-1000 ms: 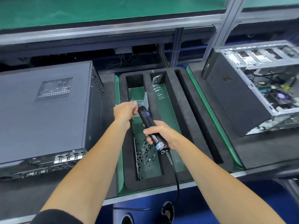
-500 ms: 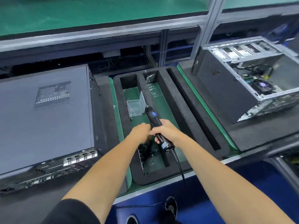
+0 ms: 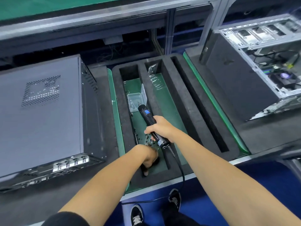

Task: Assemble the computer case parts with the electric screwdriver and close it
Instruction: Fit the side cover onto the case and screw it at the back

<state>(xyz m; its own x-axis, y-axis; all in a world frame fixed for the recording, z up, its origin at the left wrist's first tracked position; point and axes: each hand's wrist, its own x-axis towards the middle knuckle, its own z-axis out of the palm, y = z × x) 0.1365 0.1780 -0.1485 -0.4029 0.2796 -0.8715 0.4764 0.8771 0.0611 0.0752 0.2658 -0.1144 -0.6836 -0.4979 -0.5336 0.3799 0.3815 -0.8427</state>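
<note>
At nine o'clock a closed computer case (image 3: pixel 40 111) lay flat on the dark tabletop (image 3: pixel 268 136), its vented panel upward and its rear ports toward the person. At centre sat a black foam tray (image 3: pixel 175 88) with three long slots; the leftmost held a clear plastic box (image 3: pixel 136 101) with its lid raised and a scatter of small dark screws (image 3: pixel 150 141), too many and too small to count. The left hand (image 3: pixel 149 159) was down in the near end of that slot, at six o'clock, fingers curled toward the tray floor just beside the screws; whether it had closed on a screw could not be determined. The right hand (image 3: pixel 160 129) was clamped around the grip of the one electric screwdriver (image 3: pixel 152 126), held over the slot with the bit pointing to twelve o'clock and its cord trailing off the near edge. At three o'clock stood a second computer case, open (image 3: pixel 260 70), its metal frame, cables and a fan exposed. Count: two cases, one tray, one box, one screwdriver, two hands. In the inspector's judgement the screws were light, hard and prone to slip or roll, best pinched singly at the head between fingertip and thumb; the screwdriver looked rigid and moderately weighted, properly held mid-barrel as found; the cases appeared heavy, stiff sheet metal with sharp edges, to be handled by the outer panels.
</note>
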